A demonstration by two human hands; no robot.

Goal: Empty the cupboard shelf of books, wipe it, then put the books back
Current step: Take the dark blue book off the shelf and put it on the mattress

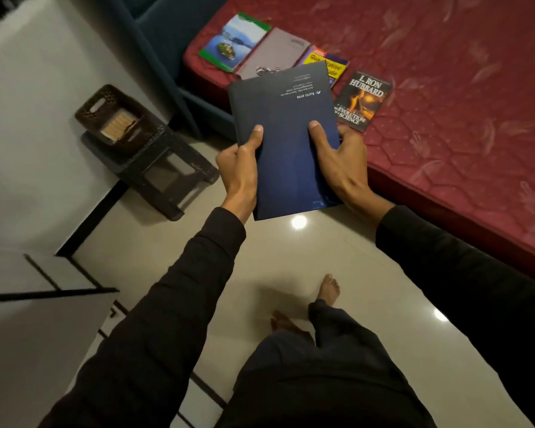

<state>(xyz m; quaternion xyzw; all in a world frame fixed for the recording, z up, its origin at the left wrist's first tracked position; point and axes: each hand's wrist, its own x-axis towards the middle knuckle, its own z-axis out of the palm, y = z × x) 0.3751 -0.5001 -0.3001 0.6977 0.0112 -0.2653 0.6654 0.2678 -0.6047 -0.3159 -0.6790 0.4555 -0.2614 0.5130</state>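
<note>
A dark blue book is held in front of me above the floor, its white print upside down. My left hand grips its left edge with the thumb on the cover. My right hand grips the right edge the same way. Beyond it several books lie on the red mattress: a green-bordered landscape book, a grey-brown book, a yellow and blue book partly hidden by the held book, and a dark paperback with a flame cover. The cupboard shelf is out of view.
A dark plastic stool stands by the wall on the left with a dark basket on top. Glossy beige floor tiles lie under my bare feet. A dark blue bed frame edges the mattress.
</note>
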